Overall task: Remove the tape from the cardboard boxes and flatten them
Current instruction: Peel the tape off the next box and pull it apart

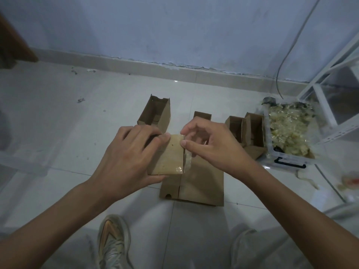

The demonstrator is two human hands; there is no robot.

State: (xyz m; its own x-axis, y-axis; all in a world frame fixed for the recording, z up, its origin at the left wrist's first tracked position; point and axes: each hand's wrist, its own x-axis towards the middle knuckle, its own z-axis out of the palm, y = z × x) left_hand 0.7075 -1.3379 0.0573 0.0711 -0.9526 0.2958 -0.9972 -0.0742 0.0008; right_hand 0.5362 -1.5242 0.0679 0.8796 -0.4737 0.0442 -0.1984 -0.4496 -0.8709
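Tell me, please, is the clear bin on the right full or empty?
Full: the clear bin is heaped with crumpled tape up to its rim.

Floor [58,117]: pale glossy tiles, scattered dark specks of debris [80,100] at far left. Wall [174,26] at far side, bluish-white, paint flaking along the baseboard [136,64]. Brown wooden edge, possibly a door [11,43], at far left corner. Thin grey cable [287,55] hangs down the wall at right. White metal shelf frame [334,74] at far right. Clear plastic bin [287,133] with a black latch [289,163] stands on the floor beside the frame. Sneaker [112,241], grey with orange accents, near left; second shoe [250,247] near right, blurred.
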